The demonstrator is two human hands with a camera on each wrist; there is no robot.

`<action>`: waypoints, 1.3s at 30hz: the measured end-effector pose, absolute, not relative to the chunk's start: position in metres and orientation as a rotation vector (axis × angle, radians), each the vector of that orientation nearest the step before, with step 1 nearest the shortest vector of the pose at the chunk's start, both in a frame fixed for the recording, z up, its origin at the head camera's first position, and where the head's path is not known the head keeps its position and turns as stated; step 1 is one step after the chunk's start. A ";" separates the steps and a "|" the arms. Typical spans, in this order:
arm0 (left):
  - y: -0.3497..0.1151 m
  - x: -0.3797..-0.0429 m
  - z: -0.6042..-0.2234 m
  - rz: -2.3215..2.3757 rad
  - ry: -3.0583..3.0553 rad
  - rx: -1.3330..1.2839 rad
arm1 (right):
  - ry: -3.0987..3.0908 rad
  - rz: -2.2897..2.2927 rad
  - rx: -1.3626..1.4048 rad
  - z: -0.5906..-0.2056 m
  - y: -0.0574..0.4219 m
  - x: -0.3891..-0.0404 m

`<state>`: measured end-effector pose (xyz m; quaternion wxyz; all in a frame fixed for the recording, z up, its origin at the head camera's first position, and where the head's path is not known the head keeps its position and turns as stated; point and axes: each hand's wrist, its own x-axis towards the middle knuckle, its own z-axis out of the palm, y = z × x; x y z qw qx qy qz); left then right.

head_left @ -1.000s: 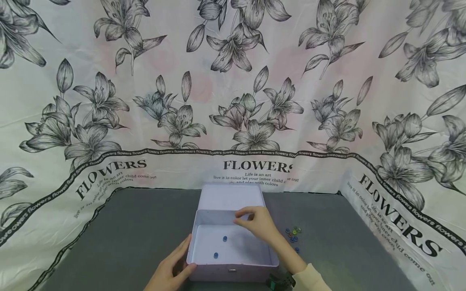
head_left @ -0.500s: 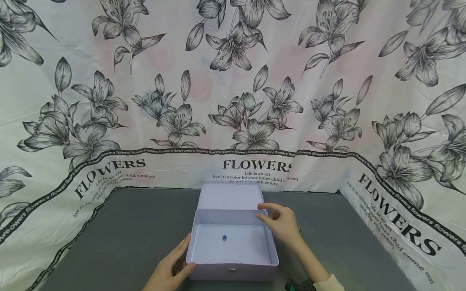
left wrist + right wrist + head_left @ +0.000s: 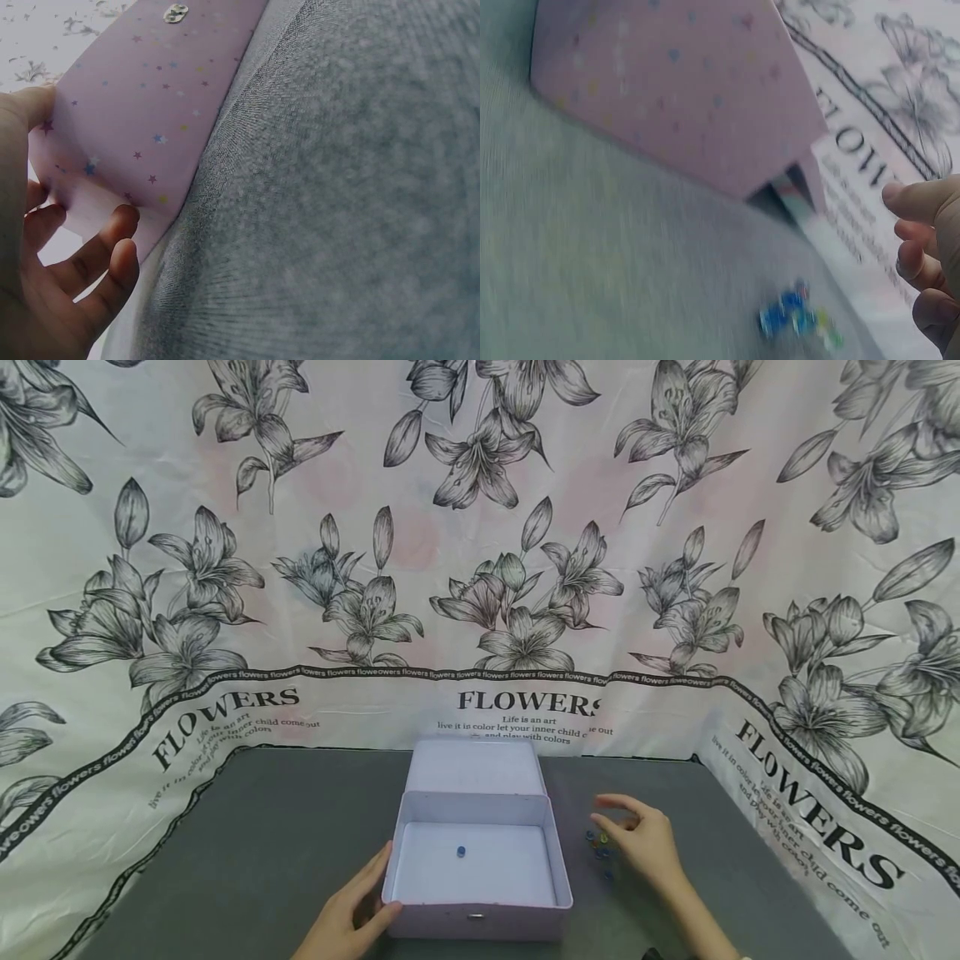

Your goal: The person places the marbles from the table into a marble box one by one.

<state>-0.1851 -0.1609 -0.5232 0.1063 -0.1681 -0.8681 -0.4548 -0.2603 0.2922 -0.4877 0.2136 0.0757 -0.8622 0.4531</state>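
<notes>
A lidded lilac box (image 3: 480, 922) with small printed stars stands with its lid (image 3: 476, 766) tipped back. One small blue bead (image 3: 461, 852) lies on its white inner floor. My left hand (image 3: 351, 906) holds the box's front left corner, thumb at the front and fingers along the side; in the left wrist view some fingers (image 3: 112, 281) stand off the wall. Right of the box, my right hand (image 3: 645, 843) hovers beside a cluster of small shiny beads (image 3: 602, 852), blue with some yellow and green. Its thumb and index finger are apart, with nothing between them.
The box stands on a grey cloth-covered table (image 3: 300, 810). A white curtain (image 3: 360, 710) printed with flowers and lettering hangs behind and along both sides. The bead cluster (image 3: 795, 315) lies to the right of the box's side wall.
My right hand has moved rightward from over the box to beside the bead cluster. Of two blue beads seen inside the box, the front one no longer shows. My left hand has stayed put.
</notes>
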 end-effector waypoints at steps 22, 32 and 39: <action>-0.162 -0.185 -0.521 -1.402 -2.596 -0.449 | -2.644 1.023 0.022 -0.523 0.348 -0.252; -0.162 -0.184 -0.522 -1.388 -2.580 -0.449 | -2.646 1.006 0.023 -0.530 0.345 -0.254; -0.160 -0.184 -0.519 -1.393 -2.592 -0.447 | -2.628 1.009 0.049 -0.532 0.343 -0.255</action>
